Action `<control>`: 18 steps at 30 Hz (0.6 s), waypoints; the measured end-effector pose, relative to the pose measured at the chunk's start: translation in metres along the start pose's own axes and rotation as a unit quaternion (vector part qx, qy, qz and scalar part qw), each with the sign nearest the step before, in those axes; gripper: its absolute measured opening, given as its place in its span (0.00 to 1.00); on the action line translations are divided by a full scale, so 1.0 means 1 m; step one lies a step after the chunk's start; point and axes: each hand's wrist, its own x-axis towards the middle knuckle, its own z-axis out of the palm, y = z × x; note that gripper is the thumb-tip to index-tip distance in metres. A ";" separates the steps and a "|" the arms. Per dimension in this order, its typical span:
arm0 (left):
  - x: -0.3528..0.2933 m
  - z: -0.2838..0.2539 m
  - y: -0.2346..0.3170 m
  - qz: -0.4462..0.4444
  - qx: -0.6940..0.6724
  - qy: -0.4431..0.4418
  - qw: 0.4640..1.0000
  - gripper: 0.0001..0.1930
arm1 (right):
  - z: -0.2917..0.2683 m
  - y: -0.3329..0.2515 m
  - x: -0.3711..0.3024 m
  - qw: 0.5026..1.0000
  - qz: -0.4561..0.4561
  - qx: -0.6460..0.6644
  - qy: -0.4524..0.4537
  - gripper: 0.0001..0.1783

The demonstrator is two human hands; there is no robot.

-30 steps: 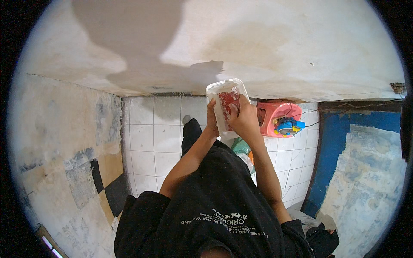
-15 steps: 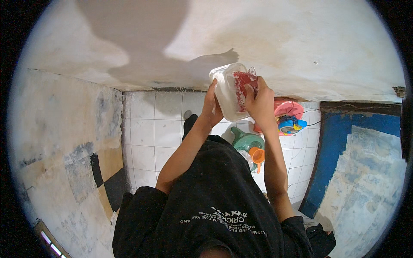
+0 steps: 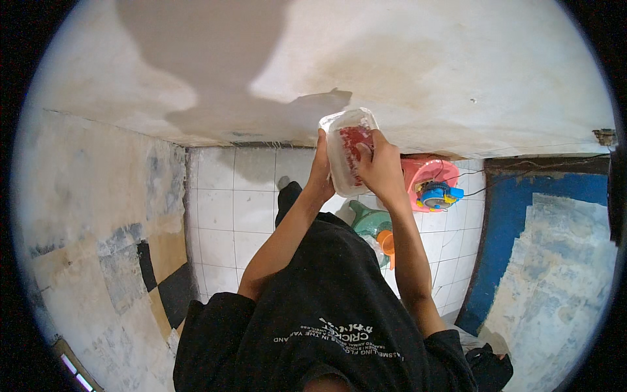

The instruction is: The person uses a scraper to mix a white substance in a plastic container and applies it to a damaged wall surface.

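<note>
Head view: the person holds a clear plastic container (image 3: 346, 151) raised in front of the plastered wall (image 3: 418, 72), near the middle of the picture and a little toward one o'clock. The left hand (image 3: 320, 171) is closed along the container's nine o'clock edge, fingers wrapped round its side. The right hand (image 3: 381, 168) grips the three o'clock side, fingers curled over the face of the container, so both hands have hold of it and neither is open.

By the look of it the container is thin-walled, light and somewhat flexible, likely to bow or crackle if squeezed hard, and its smooth sides may be slippery. The firmer places to take hold seem to be the rim and the two long edges, where the hands are now.

It is a rounded rectangular tub, see-through with a cloudy sheen, and something red (image 3: 356, 140) shows through the upper part; whether that is a label or contents cannot be told.

Below, toward five o'clock from the container, a pink basin (image 3: 424, 173) with a blue toy-like object (image 3: 436, 195) stands on the white tiled floor (image 3: 222, 209). Just beside the person's black shirt (image 3: 326, 307) sits a green jug-like vessel (image 3: 369, 221) with an orange piece (image 3: 388, 243).
</note>
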 end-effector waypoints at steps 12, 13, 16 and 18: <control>0.004 -0.035 -0.034 0.040 0.044 0.009 0.998 0.42 | 0.008 0.017 -0.024 0.998 0.056 0.023 0.009 0.09; 0.002 -0.034 -0.035 0.053 0.039 0.012 0.998 0.41 | 0.007 0.017 -0.024 0.998 0.060 0.008 0.017 0.09; -0.003 -0.030 -0.038 0.076 0.034 0.024 0.996 0.38 | 0.005 0.011 -0.024 0.996 0.077 -0.035 0.026 0.08; -0.005 -0.027 -0.040 0.077 0.048 0.036 0.995 0.37 | 0.007 0.004 -0.021 0.994 0.090 -0.062 0.014 0.08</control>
